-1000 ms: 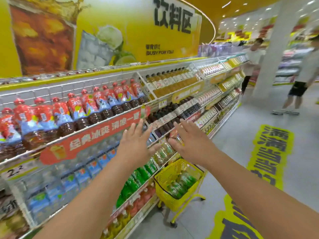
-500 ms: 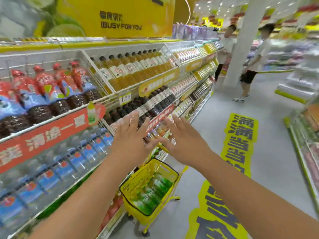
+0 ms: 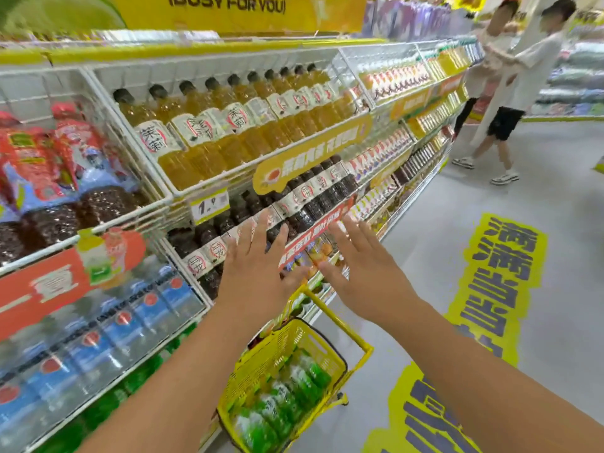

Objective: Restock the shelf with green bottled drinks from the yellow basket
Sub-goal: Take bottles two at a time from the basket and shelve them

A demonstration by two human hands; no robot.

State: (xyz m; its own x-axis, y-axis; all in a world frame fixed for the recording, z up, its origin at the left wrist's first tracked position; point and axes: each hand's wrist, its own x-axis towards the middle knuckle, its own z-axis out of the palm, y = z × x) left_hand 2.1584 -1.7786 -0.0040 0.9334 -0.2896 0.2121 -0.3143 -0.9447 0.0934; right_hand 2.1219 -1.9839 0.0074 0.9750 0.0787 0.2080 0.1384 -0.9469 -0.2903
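A yellow basket (image 3: 255, 364) on wheels stands on the floor beside the shelving, below my arms. Several green bottled drinks (image 3: 287, 393) lie inside it. More green bottles (image 3: 108, 403) stand on a low shelf at the left, under the blue-labelled water. My left hand (image 3: 258, 266) and my right hand (image 3: 362, 273) are stretched out in front of me with fingers spread, side by side above the basket. Neither holds anything.
The long shelving (image 3: 228, 188) runs along my left with red-capped dark drinks (image 3: 65, 178), yellow tea bottles (image 3: 235, 125) and dark bottles (image 3: 304, 204). Grey floor with a yellow sticker (image 3: 490, 289) lies to the right. Two people (image 3: 510, 93) stand by a white pillar ahead.
The view has moved along the aisle and dipped down. The basket now lies closer and directly below my hands. Both hands stay spread and empty.
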